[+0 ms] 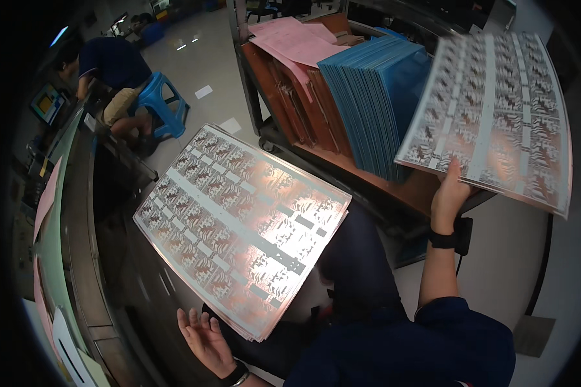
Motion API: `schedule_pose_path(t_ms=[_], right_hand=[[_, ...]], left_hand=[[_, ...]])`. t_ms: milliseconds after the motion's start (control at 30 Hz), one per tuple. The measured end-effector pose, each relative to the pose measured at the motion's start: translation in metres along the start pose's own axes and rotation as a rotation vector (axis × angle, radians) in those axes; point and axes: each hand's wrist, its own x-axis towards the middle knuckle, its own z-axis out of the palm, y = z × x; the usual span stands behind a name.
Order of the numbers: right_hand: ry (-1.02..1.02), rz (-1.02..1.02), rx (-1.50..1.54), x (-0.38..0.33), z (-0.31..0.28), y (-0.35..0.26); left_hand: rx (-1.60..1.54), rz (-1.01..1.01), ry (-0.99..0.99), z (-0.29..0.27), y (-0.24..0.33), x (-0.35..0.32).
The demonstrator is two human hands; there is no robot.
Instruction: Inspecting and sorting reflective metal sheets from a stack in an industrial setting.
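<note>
From the head camera, the right hand [450, 193] is raised to the person's right, its grip closed on the lower edge of a single copper-patterned circuit panel [497, 109], thumb on top and fingers hidden beneath, so the panel hangs in the air, blurred, just beside the cart. The left hand [205, 338] lies palm up and open with fingers spread, under the near corner of a stack of like circuit panels [245, 226] that rests tilted across the person's lap and against the dark surface [103, 258] at the left (whether the fingers press the stack's underside cannot be told). By the look of it, one panel is off the stack and many remain there, so the sorting seems far from finished. On the cart [316, 161] ahead stand a row of blue sheets [374, 97] on edge, brown boards and pink papers [297, 42]. Farther off, another person sits on a blue stool [164, 103] at the long bench.
</note>
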Motion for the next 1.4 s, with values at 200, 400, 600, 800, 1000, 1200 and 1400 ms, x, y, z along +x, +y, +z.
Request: schedule_pose_path(t_ms=[200, 400, 600, 800, 1000, 1200, 1400], right_hand=[[0.112, -0.008, -0.789, 0.016, -0.030, 0.112], [-0.026, 0.006, -0.819, 0.034, -0.024, 0.140], [-0.555, -0.030, -0.536, 0.054, 0.001, 0.163], [-0.550, -0.263, -0.512, -0.001, 0.042, 0.113], [-1.123, -0.412, -0.504, -0.092, 0.102, 0.047], [-1.319, -0.898, -0.863, -0.159, 0.107, 0.059], [-1.415, -0.780, -0.754, -0.177, 0.092, 0.041]], left_hand=[[0.028, 0.033, 0.033, -0.012, 0.007, 0.000], [0.017, 0.042, 0.059, -0.019, 0.007, -0.005], [-0.041, -0.030, 0.109, -0.031, -0.002, 0.002], [0.122, -0.082, 0.211, -0.027, -0.012, 0.001], [0.298, -0.115, 0.221, -0.019, -0.017, -0.003], [0.517, -0.120, 0.179, -0.017, -0.019, -0.006], [0.446, -0.098, 0.310, -0.014, -0.008, 0.003]])
